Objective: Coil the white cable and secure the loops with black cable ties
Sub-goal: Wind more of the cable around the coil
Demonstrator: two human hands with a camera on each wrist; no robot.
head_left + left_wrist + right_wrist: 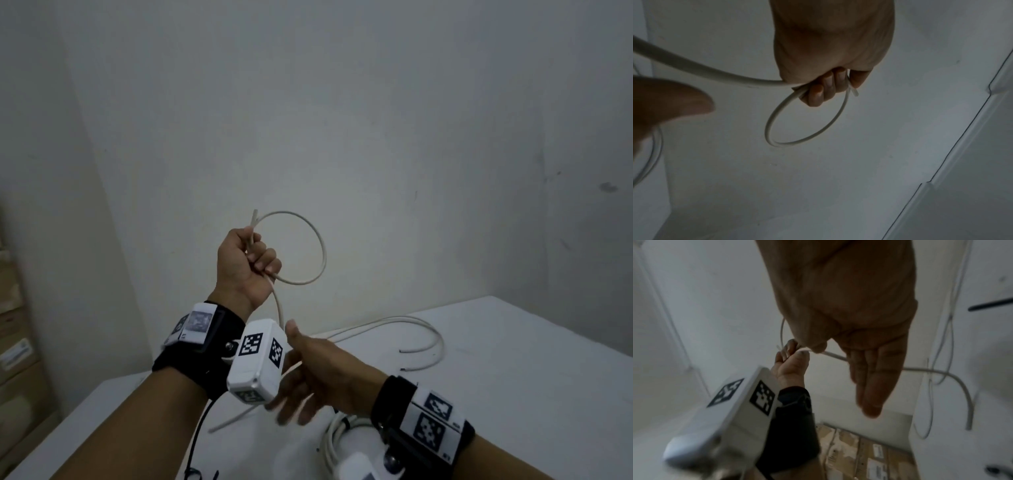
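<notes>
My left hand point(251, 260) is raised in front of the wall and grips the white cable point(320, 250) in a fist, holding one round loop. The cable's cut end point(254, 216) sticks up above the fist. In the left wrist view the loop point(807, 140) hangs out from the curled fingers point(824, 91). From the fist the cable drops toward my right hand point(308, 373), which is lower, near the table. In the right wrist view its fingers point(873, 378) are straight and the cable point(835, 356) runs across between thumb and fingers. No black cable tie is clearly visible.
More slack white cable point(424, 329) curves over the white table point(531, 377) at the right. A bundled white coil point(337, 442) lies near the front edge under my right wrist. Cardboard boxes point(13, 342) are stacked at the left, beside the wall.
</notes>
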